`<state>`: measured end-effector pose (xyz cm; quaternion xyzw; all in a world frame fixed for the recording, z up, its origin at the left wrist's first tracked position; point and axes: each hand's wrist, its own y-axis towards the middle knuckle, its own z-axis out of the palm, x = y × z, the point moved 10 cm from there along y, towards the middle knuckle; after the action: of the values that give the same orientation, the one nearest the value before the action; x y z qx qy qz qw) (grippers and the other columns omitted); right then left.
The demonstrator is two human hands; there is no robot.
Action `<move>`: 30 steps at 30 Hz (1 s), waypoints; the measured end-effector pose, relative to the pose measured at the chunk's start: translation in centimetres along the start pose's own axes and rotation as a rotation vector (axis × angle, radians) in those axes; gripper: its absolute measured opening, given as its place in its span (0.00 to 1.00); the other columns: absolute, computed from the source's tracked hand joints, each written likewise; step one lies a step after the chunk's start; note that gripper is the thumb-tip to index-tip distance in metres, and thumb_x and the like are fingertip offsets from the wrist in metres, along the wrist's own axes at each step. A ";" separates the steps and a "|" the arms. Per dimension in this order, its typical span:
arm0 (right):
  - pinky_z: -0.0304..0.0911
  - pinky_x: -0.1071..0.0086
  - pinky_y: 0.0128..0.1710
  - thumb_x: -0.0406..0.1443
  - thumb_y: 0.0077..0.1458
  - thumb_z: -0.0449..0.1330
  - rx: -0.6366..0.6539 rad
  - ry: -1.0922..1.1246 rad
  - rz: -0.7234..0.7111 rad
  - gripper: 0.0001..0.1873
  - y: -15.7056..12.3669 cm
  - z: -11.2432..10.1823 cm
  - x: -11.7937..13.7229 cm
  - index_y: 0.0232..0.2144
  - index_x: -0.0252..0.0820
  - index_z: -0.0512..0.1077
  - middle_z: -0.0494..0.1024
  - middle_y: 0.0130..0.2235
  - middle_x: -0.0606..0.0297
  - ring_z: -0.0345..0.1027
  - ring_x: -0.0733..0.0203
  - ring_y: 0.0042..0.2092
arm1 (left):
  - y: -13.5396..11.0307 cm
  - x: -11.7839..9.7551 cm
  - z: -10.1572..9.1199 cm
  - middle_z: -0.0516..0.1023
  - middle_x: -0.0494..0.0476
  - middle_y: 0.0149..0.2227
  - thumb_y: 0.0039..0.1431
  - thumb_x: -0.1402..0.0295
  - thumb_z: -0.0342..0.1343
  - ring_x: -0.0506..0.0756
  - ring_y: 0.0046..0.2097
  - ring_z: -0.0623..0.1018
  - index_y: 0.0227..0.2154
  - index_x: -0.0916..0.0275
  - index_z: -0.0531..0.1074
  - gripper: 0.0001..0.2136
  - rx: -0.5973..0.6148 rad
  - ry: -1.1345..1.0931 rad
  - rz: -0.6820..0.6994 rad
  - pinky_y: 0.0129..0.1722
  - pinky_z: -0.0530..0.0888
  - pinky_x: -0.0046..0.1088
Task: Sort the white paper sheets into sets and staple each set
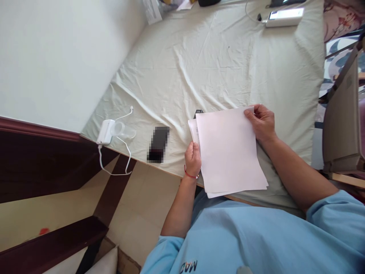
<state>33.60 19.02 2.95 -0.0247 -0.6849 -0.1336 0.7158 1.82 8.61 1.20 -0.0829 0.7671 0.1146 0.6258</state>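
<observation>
A: From the head camera, what is the person holding?
B: A stack of white paper (229,152). It lies flat on the pale green bedsheet (216,64) at the near edge, and its lower corner hangs out past that edge over the person's light blue shirt (256,236).
A: And the hands?
B: The left hand (193,156) is closed on the stack's left edge, fingers curled over the sheets, with a red bracelet (190,176) on the wrist. The right hand (262,122) pinches the far right corner — thumb on top, fingers folded beneath. Both are grasping the paper.
A: Are the sheets squared up?
B: Not quite. A lower sheet sticks out at the far left corner, and the small print on it is too fine to read.
A: Anything around the stack?
B: A small black object (198,113) shows just past the stack's far edge; what it is cannot be told. To the left, near the bedsheet's near edge, lies a dark phone (158,144), blurred. Further left, at the near left corner, sits a white charger (105,132) whose cable (116,174) droops off the edge. Well apart, at the far edge, rests a white power bank (284,17) with a cord plugged in — and a chair (340,118) stands beside the right edge.
</observation>
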 end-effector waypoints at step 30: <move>0.71 0.50 0.56 0.47 0.70 0.53 0.261 -0.605 -0.239 0.21 -0.3 2.4 0.1 0.57 0.49 0.75 0.82 0.49 0.57 0.76 0.47 0.50 | -0.4 -0.1 0.9 0.81 0.59 0.40 0.68 0.43 0.54 0.58 0.45 0.80 0.41 0.60 0.77 0.23 0.094 -0.051 0.005 0.51 0.77 0.37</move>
<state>31.23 19.27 3.12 0.1089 -0.8754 -0.1147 0.4569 2.81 8.47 1.08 -0.0486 0.7558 0.0822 0.6479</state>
